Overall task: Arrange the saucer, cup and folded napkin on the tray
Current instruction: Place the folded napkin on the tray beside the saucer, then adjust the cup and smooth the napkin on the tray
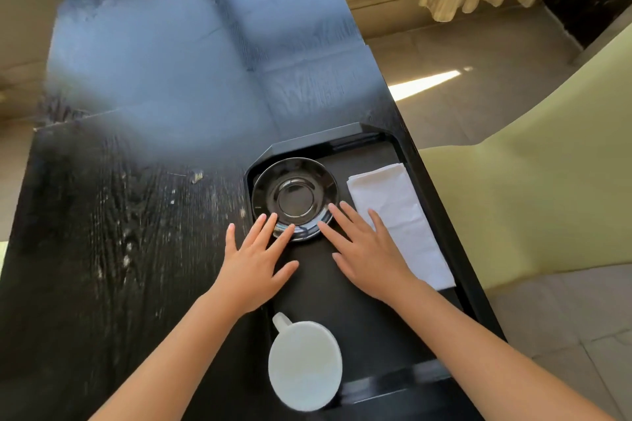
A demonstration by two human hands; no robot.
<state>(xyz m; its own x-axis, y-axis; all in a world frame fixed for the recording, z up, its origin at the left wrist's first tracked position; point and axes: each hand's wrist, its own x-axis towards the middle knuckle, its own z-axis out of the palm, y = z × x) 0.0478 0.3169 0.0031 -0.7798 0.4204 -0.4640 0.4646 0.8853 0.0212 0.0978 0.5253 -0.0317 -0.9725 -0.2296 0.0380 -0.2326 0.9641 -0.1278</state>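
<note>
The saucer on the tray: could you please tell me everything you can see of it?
The saucer is black, glossy and round, with a raised ring marking the cup well at its centre. It is empty and lies flat in the far left corner of the tray. Fingertips of the left hand and right hand overlap its near rim.

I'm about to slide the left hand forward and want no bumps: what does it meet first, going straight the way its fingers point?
The saucer. The left hand has its fingertips already at or over the near rim, though contact is unclear from above. Beyond it is the tray wall.
</note>
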